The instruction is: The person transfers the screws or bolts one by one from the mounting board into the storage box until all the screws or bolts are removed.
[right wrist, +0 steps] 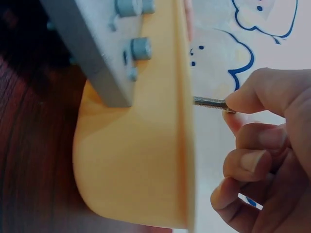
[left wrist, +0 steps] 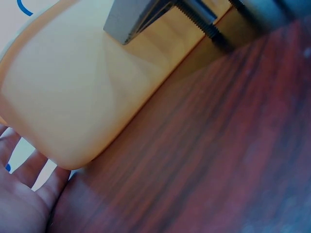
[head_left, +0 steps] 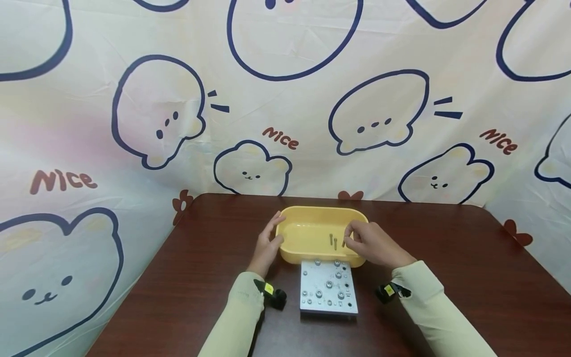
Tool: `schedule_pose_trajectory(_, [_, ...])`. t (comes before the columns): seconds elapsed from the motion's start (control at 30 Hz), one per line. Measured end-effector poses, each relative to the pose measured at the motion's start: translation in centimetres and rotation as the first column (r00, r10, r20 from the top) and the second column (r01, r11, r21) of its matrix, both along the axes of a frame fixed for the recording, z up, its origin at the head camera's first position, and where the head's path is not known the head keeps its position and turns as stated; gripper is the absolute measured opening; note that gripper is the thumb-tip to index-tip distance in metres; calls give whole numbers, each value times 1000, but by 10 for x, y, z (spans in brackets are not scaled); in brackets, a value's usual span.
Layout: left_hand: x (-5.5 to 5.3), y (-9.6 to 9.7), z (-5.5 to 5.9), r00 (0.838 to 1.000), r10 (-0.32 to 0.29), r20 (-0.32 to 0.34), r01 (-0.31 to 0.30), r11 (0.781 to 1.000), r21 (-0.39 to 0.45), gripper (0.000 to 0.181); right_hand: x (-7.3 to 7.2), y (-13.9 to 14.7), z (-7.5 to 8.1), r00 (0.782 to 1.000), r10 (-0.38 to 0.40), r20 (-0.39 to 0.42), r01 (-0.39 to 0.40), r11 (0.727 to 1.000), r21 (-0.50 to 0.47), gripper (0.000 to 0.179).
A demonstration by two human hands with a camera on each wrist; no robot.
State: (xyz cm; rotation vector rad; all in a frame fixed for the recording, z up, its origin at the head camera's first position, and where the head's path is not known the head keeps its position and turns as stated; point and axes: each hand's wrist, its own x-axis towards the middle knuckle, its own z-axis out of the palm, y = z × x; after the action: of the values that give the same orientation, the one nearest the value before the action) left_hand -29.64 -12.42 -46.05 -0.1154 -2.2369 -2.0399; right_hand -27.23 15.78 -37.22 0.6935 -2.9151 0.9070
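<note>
A yellow plastic tray with rounded corners stands on the table. Two small screws lie inside it, toward the right. My right hand is over the tray's right end, pinching one screw between thumb and index finger; its threaded shank points away from the fingertips. Against the tray's left end lies my left hand, its fingers extended along the outer wall and the thumb by the rim. A silver metal plate with several socket-head screws sits at the tray's near side.
Threaded screw ends stick out beneath the metal plate, which is raised off the dark wooden table. Behind the table hangs a cloth backdrop with cartoon drawings. Each wrist carries a small black camera.
</note>
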Motion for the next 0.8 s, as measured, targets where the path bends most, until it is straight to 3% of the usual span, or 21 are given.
schedule_pose_trajectory(0.43, [1,2,1,1000,7,2,-7,1000,0,53,-22,-6,-18,999,-8,-33,11,995,96,5])
schedule_pose_trajectory(0.67, [1,2,1,1000,0,26,0,1000,-2,53,-27,-9,-22,998,-54,46,47,989,141,5])
schedule_pose_trajectory(0.8, [1,2,2,1000,5,17,-5,1000,-5,53,-30,-11,-23,998,-43,53,34,988,151,5])
